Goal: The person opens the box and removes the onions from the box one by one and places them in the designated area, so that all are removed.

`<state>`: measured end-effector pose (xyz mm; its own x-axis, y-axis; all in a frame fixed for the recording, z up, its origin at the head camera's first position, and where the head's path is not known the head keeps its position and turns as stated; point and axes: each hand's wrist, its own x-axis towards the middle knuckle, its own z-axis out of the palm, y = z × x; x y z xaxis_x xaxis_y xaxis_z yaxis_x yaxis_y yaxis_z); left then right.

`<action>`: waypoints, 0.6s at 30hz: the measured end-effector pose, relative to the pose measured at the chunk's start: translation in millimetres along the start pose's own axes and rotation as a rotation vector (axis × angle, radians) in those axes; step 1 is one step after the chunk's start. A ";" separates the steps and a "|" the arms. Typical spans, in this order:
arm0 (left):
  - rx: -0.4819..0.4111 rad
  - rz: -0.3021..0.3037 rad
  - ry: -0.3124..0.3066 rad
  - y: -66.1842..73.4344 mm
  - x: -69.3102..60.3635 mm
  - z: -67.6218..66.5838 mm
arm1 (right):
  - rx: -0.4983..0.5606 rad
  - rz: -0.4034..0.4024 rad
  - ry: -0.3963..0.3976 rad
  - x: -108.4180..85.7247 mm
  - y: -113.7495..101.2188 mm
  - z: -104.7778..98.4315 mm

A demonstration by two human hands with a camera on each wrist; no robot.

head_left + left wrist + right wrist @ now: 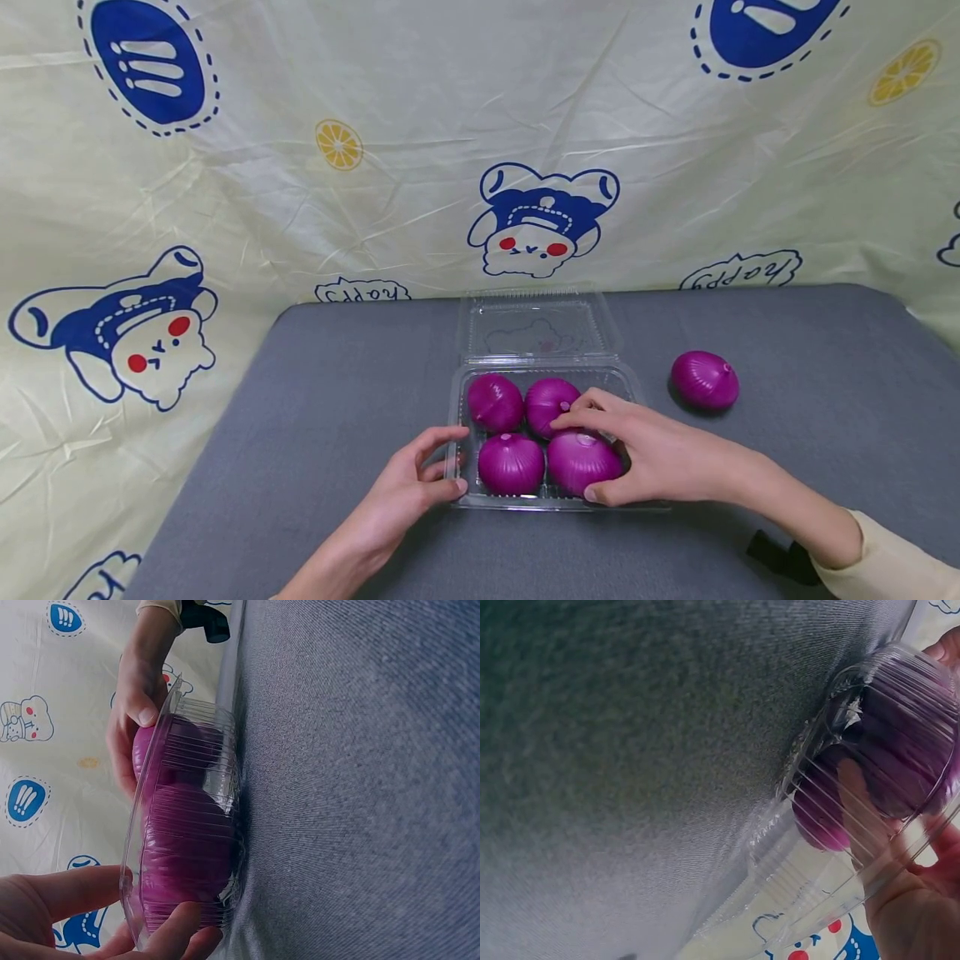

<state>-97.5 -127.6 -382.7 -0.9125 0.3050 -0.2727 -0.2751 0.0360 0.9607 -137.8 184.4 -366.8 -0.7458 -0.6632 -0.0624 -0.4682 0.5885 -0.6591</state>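
Note:
A clear plastic clamshell container (pixel 480 502) stands with its lid (pixel 536 327) folded back. Several purple onions sit inside, in two rows. My right hand (pixel 660 454) grips the front right onion (pixel 581 461), thumb at its near side and fingers over its far side. Behind it is the back right onion (pixel 550 405), close to my fingertips. On the left side are a back onion (pixel 495 402) and a front onion (pixel 512 465). My left hand (pixel 405 483) holds the container's left edge, its thumb and fingers touching rim and wall in the left wrist view.
Another purple onion (pixel 703 381) lies on the grey cloth-covered table (pixel 360 383), right of the container. A printed pale sheet (pixel 420 217) hangs behind the table's far edge. A black strap-like object (pixel 782 557) sits by my right wrist.

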 end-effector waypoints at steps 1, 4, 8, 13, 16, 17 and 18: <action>0.000 -0.001 0.000 0.1 -0.1 -0.2 | 0.011 0.000 0.004 -0.3 0.3 -0.1; 0.001 -0.003 0.002 0.2 -0.1 -0.4 | 0.039 -0.005 0.015 -1.3 1.2 -0.1; 0.000 -0.003 0.000 0.2 0.1 -0.2 | 0.055 -0.037 0.037 -2.3 3.4 0.7; -0.002 -0.002 -0.002 0.2 0.1 -0.3 | 0.065 -0.081 0.060 -3.5 6.0 1.1; -0.004 0.002 -0.004 -0.2 0.1 -0.4 | 0.082 -0.099 0.070 -4.2 6.7 1.2; -0.004 0.005 -0.004 -0.3 0.2 -0.4 | 0.086 -0.106 0.074 -4.4 7.0 1.3; -0.005 0.006 -0.004 -0.4 0.2 -0.4 | 0.088 -0.109 0.077 -4.7 7.2 1.5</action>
<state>-97.7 -127.9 -383.1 -0.9129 0.3091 -0.2664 -0.2707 0.0297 0.9622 -137.0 191.0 -372.3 -0.7290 -0.6811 0.0685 -0.5074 0.4705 -0.7220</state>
